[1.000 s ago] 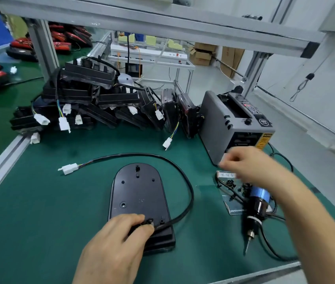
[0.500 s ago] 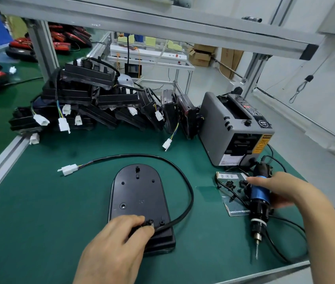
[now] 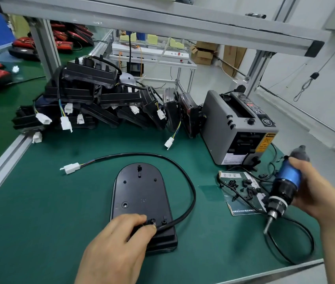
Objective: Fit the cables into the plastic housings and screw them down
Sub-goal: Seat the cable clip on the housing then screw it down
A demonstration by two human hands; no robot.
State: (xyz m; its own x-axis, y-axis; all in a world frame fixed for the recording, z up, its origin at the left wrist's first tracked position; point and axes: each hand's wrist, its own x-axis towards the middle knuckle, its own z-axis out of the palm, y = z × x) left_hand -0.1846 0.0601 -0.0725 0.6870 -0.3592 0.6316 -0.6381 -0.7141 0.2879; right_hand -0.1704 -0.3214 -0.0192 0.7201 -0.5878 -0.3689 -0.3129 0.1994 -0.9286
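The green worktop [image 3: 39, 222] is carrying a heap of black units [image 3: 92, 99] along its far left and a grey dispenser machine [image 3: 236, 128] at the far right. The plastic housing [image 3: 140, 193] is lying flat in the near middle. The cable [image 3: 191, 193] is looping from its near end out to the right and round the far side to a white connector [image 3: 71, 168] on the left.

The right hand [image 3: 314, 191] is wrapping closed round the blue electric screwdriver [image 3: 285, 183], holding it above the worktop at the right, bit tilting down and left, well apart from the housing. The left hand [image 3: 117, 247] is curling over the housing's near end, thumb and forefinger pinching the cable beside a small screw [image 3: 152, 221]. Loose screws [image 3: 238, 186] are lying on a card near the driver.

The step probably calls for standing the bit upright and seating it squarely in the screw head before driving, while the left hand is pinning the cable with its fingertips clear.

The left hand is hiding where the cable enters. Whether the screw is already threaded cannot be told, and the bit tip is too blurred to read.
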